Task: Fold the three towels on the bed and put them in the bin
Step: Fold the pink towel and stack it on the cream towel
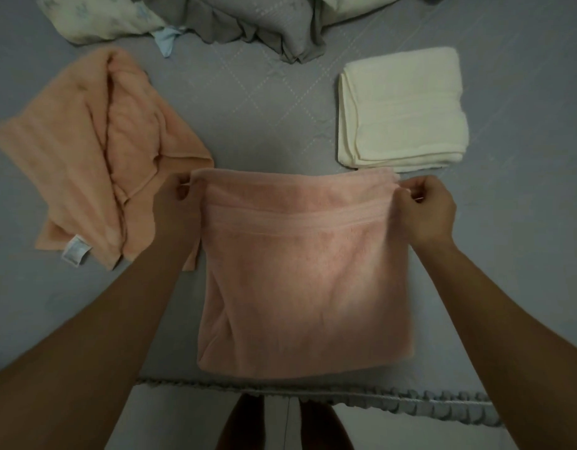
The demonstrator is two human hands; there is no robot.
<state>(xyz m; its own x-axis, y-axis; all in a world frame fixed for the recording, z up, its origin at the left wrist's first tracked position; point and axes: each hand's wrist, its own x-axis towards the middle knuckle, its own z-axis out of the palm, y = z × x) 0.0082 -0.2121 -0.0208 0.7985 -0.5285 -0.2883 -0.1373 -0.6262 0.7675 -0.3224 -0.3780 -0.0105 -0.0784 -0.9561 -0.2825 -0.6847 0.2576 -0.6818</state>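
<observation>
Grey quilted bed (254,102) with a frilled near edge; left hand (175,203) and right hand (425,206) pinch the pink towel's (306,274) far corners, bedding (248,24) heaped far.

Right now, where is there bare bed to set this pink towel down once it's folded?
Bare bed lies between the peach towel and the folded cream towel, below the pillows. More shows right of the right hand. The left hand side is crowded: the pink towel nearly meets the peach one.
</observation>
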